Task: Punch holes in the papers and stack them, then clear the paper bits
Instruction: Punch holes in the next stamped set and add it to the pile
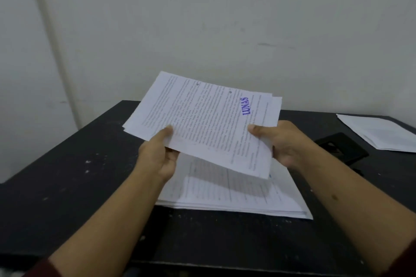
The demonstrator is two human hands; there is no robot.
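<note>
A thin bundle of printed sheets [202, 119], its top page stamped LUNAS in blue with two punched holes near the far edge, is held in the air above the table. My left hand [157, 155] grips its near left edge, thumb on top. My right hand [276, 141] grips the near right edge the same way. Beneath the bundle lies a flat stack of papers [236, 200] on the black table [67, 186]. A black hole punch [342, 148] sits to the right, partly hidden by my right hand. Small white paper bits [87, 162] dot the tabletop.
Another small pile of white sheets [380, 132] lies at the table's far right corner. A pale wall stands directly behind the table. The table's left half holds only scattered specks.
</note>
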